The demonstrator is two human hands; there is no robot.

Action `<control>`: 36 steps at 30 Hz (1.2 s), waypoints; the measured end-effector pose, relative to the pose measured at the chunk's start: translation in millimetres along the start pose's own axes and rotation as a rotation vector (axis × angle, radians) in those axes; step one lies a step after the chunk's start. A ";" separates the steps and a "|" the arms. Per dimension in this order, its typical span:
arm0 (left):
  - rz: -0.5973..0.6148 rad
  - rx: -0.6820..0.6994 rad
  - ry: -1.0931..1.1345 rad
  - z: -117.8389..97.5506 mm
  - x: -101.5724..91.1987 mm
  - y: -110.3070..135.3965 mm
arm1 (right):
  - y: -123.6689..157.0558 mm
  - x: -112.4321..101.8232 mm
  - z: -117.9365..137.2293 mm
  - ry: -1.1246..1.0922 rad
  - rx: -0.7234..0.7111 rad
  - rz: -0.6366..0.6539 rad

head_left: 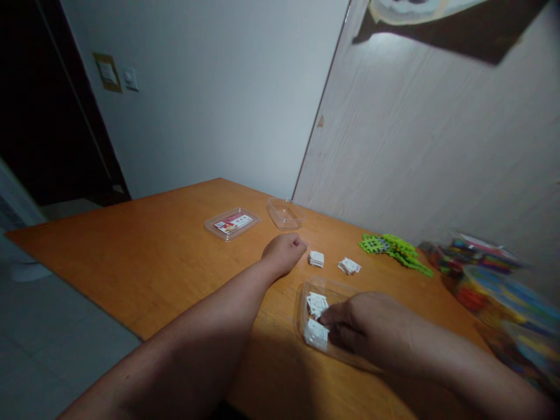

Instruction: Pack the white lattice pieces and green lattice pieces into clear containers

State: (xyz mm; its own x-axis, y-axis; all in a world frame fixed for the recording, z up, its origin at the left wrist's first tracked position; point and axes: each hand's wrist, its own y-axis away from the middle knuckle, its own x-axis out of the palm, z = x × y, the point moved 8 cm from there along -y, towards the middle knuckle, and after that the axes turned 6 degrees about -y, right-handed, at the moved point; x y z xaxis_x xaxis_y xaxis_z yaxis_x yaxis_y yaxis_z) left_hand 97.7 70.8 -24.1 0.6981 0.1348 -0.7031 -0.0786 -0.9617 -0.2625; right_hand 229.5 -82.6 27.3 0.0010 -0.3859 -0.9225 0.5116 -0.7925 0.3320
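Down goes the right hand (371, 324) into the near rectangular clear plastic tray (300, 312), its fingertips right at the small white printed paper cards (317, 304). Those lie inside, in two clusters along the tray's left end; I can't tell whether the fingers are clamped on one or merely touching. Over to the left hand (285, 255): it rests on the orange-brown wooden table (175, 245), fingers curled together, and whether anything is tucked inside I can't tell. Just beside it sits a neat stack of white cards (316, 259), and to the right of that a looser, fanned pile of white cards (349, 266). Behind the left hand stand a second clear plastic tray (286, 216) and a clear plastic lid with a red-and-white label (231, 223).
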 end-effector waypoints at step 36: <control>-0.005 0.031 0.014 -1.2 0.2 -1.1 | 18.9 -6.8 -31.9 -0.079 0.066 0.005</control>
State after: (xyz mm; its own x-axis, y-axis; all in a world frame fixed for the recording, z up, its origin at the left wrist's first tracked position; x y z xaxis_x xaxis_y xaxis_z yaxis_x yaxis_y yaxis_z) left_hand 98.8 71.6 -23.2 0.7083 0.1357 -0.6927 -0.0971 -0.9532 -0.2861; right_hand 266.6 -79.9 33.6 -0.0662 -0.4237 -0.9034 0.4539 -0.8190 0.3509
